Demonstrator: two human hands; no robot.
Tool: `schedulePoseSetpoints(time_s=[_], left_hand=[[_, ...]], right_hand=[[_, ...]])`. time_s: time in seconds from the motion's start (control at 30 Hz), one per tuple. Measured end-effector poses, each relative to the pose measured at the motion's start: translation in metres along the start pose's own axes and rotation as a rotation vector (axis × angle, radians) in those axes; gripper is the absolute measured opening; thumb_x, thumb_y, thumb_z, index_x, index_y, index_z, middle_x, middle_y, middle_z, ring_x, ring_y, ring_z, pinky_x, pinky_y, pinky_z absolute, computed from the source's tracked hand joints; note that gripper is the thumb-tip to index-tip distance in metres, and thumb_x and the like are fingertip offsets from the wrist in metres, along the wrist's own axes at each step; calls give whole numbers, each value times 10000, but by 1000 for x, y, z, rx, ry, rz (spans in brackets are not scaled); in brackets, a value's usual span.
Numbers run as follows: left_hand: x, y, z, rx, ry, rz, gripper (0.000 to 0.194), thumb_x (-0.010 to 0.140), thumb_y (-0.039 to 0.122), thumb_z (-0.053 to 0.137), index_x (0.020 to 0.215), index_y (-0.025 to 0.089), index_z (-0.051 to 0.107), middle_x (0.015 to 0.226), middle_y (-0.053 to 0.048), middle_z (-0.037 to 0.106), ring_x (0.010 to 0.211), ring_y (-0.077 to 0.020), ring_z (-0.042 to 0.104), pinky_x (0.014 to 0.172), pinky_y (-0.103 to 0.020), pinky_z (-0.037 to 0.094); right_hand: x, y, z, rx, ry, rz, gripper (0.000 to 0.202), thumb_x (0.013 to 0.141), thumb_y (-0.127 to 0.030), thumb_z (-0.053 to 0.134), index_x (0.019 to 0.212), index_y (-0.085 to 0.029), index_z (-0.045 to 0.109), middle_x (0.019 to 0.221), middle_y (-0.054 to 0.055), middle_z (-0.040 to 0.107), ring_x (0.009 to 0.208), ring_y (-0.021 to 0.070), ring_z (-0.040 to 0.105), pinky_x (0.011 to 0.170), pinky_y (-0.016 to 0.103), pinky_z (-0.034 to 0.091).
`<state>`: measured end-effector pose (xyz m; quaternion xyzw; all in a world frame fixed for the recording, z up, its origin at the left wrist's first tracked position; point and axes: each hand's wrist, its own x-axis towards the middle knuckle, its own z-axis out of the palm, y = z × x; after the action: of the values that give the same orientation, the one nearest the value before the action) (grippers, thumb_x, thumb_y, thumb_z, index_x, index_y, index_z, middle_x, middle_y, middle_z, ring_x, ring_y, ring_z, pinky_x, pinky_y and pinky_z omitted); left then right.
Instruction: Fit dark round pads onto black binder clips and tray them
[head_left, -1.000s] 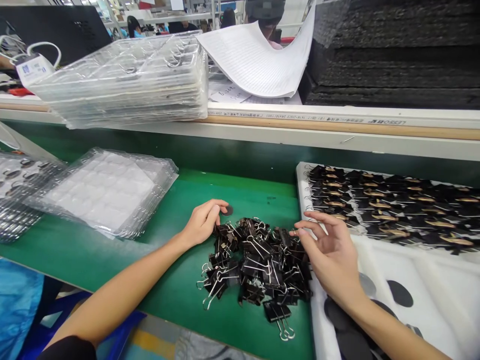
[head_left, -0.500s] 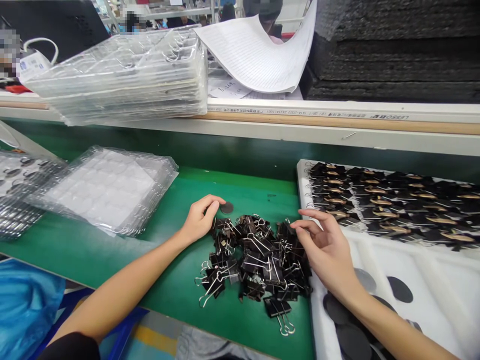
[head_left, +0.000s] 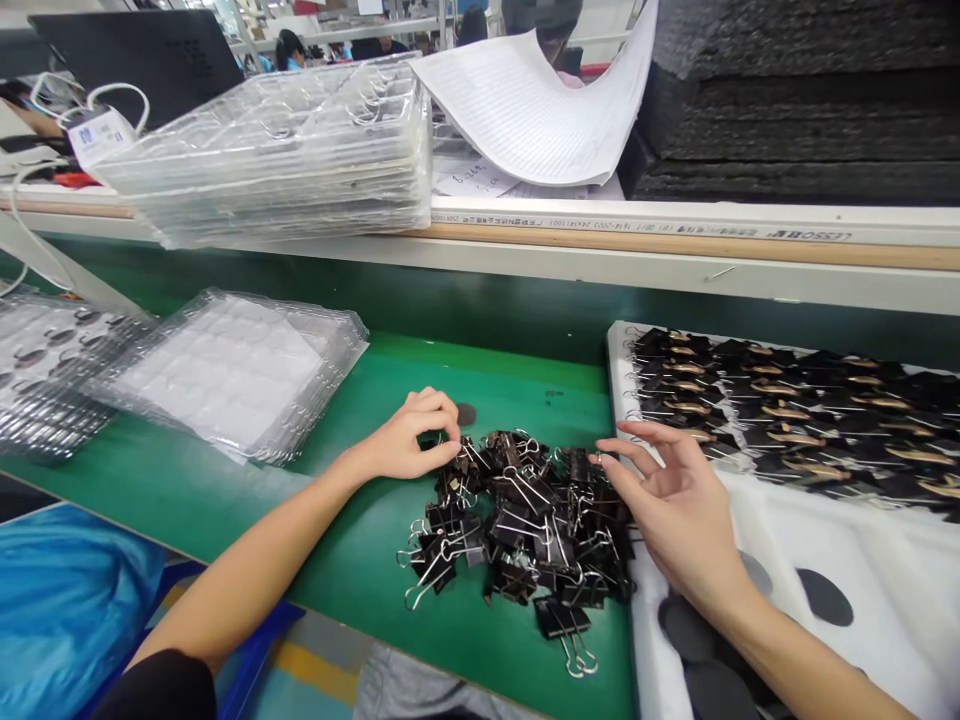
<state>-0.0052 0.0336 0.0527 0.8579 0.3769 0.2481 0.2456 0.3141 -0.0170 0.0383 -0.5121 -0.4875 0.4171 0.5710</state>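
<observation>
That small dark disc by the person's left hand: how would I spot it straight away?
Find the green work surface and the heap of black binder clips in its middle. Just beyond the heap's far left edge, past the left hand, lies the small dark disc. It is flat, round and alone on bare green, unlike the wire-handled clips.

Black binder clips [head_left: 525, 520], green belt [head_left: 360, 560]

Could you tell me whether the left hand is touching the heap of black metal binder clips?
Touching: the head view shows the left hand with fingertips on the heap.
</observation>
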Motion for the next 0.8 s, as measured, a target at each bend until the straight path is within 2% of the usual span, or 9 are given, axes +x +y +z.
schedulePoseSetpoints(time_s=[0.1, 0.2, 0.37, 0.43, 0.5, 0.63, 0.73, 0.8], left_hand=[[-1, -3, 7, 37, 38, -42, 201, 974, 329, 568, 860, 213, 686, 1002, -60, 669, 995, -216, 594, 951, -401, 409], [0, -8, 13, -15, 113, -70, 226, 1023, 349, 501, 1000, 214, 680, 1068, -71, 679, 1055, -217, 607, 987, -395, 433], [1, -14, 20, -102, 265, -178, 393, 1084, 407, 334, 1234, 196, 631, 1234, -103, 659, 1166, -224, 596, 1041, -403, 454], [1, -15, 22, -90, 238, -240, 442, 1090, 424, 293, 1314, 206, 605, 1318, -97, 649, 1229, -240, 574, 1085, -446, 421], [0, -15, 22, -71, 158, -268, 475, 1095, 420, 251, 1372, 221, 580, 1376, -81, 642, 1290, -250, 547, 1121, -484, 376], [0, -13, 18, -56, 21, -213, 487, 1092, 400, 234, 1350, 230, 611, 1345, -64, 679, 1291, -249, 558, 1129, -491, 348], [1, -12, 15, -59, -13, -183, 459, 1086, 399, 276, 1334, 240, 628, 1326, -63, 690, 1262, -247, 577, 1113, -475, 353], [1, -11, 14, -65, -22, -178, 436, 1081, 394, 306, 1328, 244, 632, 1312, -66, 695, 1233, -244, 591, 1094, -463, 364]], right_hand=[[1, 0, 0, 5, -10, 17, 383, 797, -342, 858, 1084, -271, 614, 1137, 58, 616, 963, 189, 703, 730, 279, 609], [1, 0, -1, 11, -9, 26, 391, 780, -367, 875, 1061, -272, 620, 1105, 52, 633, 960, 191, 703, 747, 289, 604], [-1, 0, -2, -64, -82, 35, 401, 777, -418, 880, 1065, -262, 648, 780, -4, 635, 745, 179, 653, 700, 327, 567], [-1, 0, -2, -123, -117, 16, 383, 795, -440, 861, 1067, -251, 669, 737, -6, 629, 704, 178, 622, 672, 332, 544], [-2, 1, -2, -172, -128, -22, 340, 820, -469, 830, 1029, -240, 691, 815, 26, 669, 734, 183, 628, 690, 340, 545], [-1, 2, -3, -230, -129, -44, 309, 851, -517, 779, 955, -234, 713, 945, 64, 709, 797, 194, 658, 741, 345, 573], [-1, 3, -5, -245, -134, -11, 310, 861, -527, 762, 978, -245, 716, 911, 57, 720, 803, 201, 675, 742, 337, 587], [0, 4, -5, -261, -122, -18, 308, 870, -529, 748, 1009, -256, 715, 977, 62, 730, 865, 213, 692, 810, 362, 598]])
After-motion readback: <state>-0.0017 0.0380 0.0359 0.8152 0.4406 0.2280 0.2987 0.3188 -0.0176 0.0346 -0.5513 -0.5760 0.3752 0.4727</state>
